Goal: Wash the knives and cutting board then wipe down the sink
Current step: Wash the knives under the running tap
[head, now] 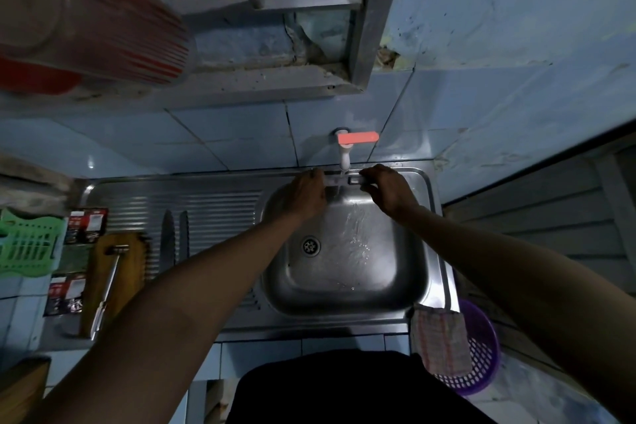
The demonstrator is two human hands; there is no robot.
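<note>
Head view: I see both hands under the tap (344, 151), a knife (344, 180) between them. Right hand (389, 191) fingers are curled around its handle; left hand (306, 194) fingers pinch the blade. Two knives (175, 237) lie on the drainboard, the board (99, 272) beside them.

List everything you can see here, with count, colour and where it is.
Knife under tap: one, silvery, held at basin's far edge.
Knives on drainboard: two, dark, left of basin.
Cutting board: one, wooden, counter left, metal tool lying on it.
Sink: one, steel, water running in.
Tap: one, white with red handle, wall.
Cloth: one, checked, sink's right corner.
Basket: one, purple, floor right.
Rack: one, green, far left.
Left hand, right hand: gripping the knife.
</note>
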